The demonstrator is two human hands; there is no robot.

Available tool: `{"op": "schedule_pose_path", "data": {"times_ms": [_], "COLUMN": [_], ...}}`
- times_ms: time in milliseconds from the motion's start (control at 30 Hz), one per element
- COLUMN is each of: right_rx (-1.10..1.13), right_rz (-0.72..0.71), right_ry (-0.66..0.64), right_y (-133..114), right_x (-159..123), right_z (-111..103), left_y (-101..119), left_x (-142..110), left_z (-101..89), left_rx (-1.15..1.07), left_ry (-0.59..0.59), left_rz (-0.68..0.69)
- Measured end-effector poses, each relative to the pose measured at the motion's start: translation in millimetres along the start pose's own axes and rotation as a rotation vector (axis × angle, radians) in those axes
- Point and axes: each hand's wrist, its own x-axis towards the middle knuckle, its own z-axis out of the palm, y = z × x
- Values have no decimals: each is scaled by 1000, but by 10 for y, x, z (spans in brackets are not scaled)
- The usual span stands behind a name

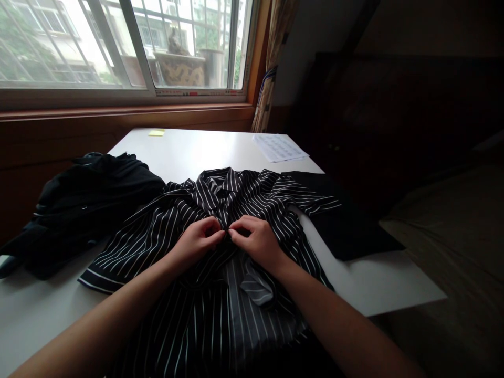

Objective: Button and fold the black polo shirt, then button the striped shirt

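A black shirt with white stripes (157,231) lies spread over the table, its collar pointing away from me. Below my hands its front hangs apart and the greyish inner side shows. My left hand (200,236) pinches the front edge of the shirt between thumb and fingers. Close beside it, my right hand (255,239) pinches the opposite part of the same front, the fingertips of both hands almost touching. Any button between the fingertips is too small and hidden to make out.
Bunched dark clothing (94,205) lies at the left, and a flat black cloth (342,226) at the right, partly under a sleeve. On the white table (212,149) are printed sheets (279,147) and a yellow note (156,133). A barred window (189,68) stands behind.
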Motion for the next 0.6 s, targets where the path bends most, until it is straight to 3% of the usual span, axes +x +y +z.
{"op": "schedule_pose_path", "data": {"times_ms": [400,600], "right_rx": [341,389], "right_rz": [350,369], "right_ry": [-119,-169], "right_y": [114,153], "right_x": [43,51], "right_z": [10,4], "left_y": [-25,-38], "left_x": [-4,-6], "left_z": [6,23], "left_rx": [30,57], "left_ry": [8,56], "left_rz": [50,53]}}
